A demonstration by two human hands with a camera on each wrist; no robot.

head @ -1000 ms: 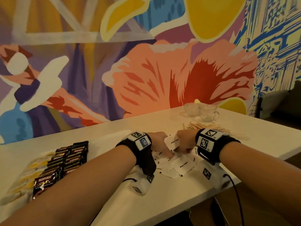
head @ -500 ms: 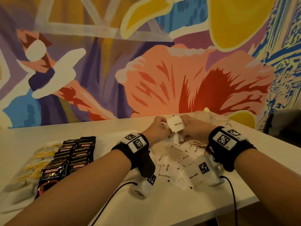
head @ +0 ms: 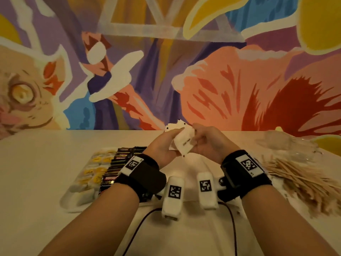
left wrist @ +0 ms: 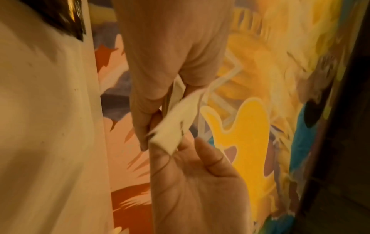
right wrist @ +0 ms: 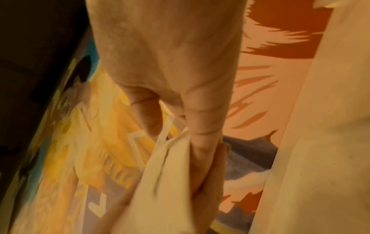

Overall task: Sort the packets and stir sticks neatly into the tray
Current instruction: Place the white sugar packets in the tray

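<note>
Grip: you pinched the white packets (head: 181,140) between left hand (head: 162,147) and right hand (head: 208,143).
Tray (head: 73,197): lay lower left, nearer your left hand.

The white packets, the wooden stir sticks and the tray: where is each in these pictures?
white packets (head: 183,142): head view, face of the bundle held between both hands.
wooden stir sticks (head: 302,180): head view, middle of the loose pile.
tray (head: 68,204): head view, its near left rim.

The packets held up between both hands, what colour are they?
White with small dark print, clearest in the head view: packets, left hand, right hand.
</note>
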